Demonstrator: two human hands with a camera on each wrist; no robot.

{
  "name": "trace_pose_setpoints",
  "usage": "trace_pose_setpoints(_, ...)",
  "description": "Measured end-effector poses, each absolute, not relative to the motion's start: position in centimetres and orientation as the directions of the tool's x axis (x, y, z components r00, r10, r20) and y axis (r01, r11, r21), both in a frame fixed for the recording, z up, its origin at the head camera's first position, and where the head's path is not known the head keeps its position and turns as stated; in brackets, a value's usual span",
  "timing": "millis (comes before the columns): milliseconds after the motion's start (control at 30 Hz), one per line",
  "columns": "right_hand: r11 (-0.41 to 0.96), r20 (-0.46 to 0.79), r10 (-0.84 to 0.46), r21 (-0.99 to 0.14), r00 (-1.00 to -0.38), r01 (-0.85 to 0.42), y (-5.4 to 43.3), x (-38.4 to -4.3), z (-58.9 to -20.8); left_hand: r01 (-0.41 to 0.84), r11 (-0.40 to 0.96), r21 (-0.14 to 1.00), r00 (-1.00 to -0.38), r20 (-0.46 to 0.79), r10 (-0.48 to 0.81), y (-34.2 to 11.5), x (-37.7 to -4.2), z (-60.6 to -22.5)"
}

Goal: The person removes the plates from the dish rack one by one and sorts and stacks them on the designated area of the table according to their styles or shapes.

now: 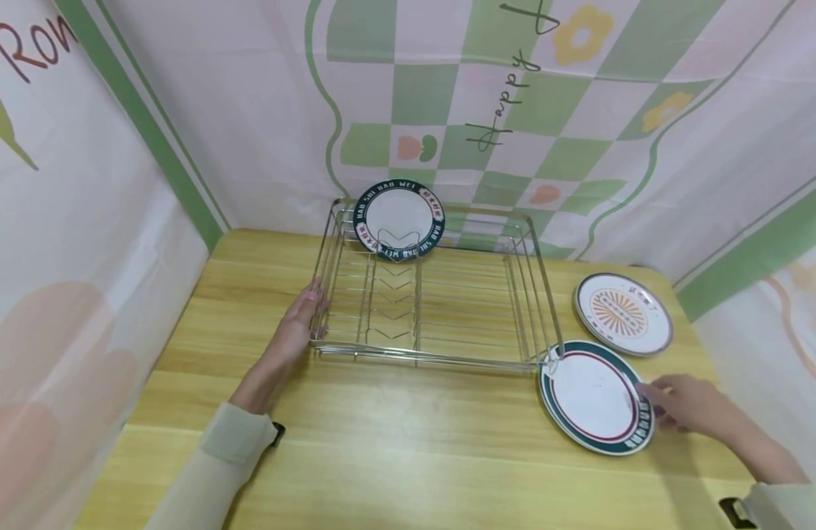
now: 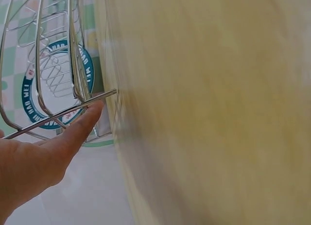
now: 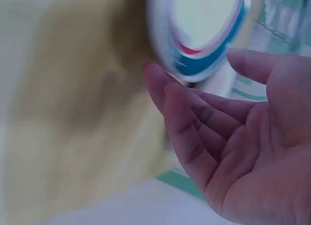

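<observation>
A silver wire dish rack (image 1: 448, 361) stands on the wooden table. My left hand (image 1: 295, 320) holds its left end; in the left wrist view a long, straight finger (image 2: 80, 128) lies against the lower wire. One white plate with a dark, lettered rim (image 1: 399, 219) stands upright in the rack's back slot. At the right, my right hand (image 1: 689, 405) grips the edge of a white plate with a green rim and red ring (image 1: 593, 397), thumb on top and fingers below. That plate overlaps the rack's front right corner in the head view. The right wrist view is blurred.
Behind the green-rimmed plate, a small stack of white plates with an orange sunburst pattern (image 1: 620, 313) lies on the right of the table (image 1: 408, 449). Printed cloth (image 1: 269, 110) hangs close behind and on both sides.
</observation>
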State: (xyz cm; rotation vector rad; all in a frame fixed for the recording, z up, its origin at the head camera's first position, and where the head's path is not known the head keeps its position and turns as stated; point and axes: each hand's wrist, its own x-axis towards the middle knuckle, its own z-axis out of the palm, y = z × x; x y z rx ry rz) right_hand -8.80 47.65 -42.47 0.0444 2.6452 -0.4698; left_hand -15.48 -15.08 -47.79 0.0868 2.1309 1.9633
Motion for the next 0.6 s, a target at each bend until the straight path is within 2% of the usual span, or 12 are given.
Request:
trace_pose_setpoints(67, 0.939, -0.425, -0.062, -0.333, -0.903, 0.092, 47.5, -9.6, -41.1, -0.12, 0.093, 0.988, -0.969, -0.137, 0.206, -15.1, -15.5, -47.8)
trace_pose_setpoints(300, 0.959, -0.258, -0.163, -0.267, -0.952, -0.092, 45.5, -12.2, -36.1, -0.118, 0.093, 0.989, -0.97, -0.135, 0.204, -15.1, -15.4, -47.8)
trace_pose_setpoints(600, 0.931, -0.084, -0.338, -0.174, -0.937, -0.321, 38.7, -15.5, -30.2, -0.12, 0.097, 0.988, -0.967, -0.138, 0.213, -15.2, -15.4, -47.8)
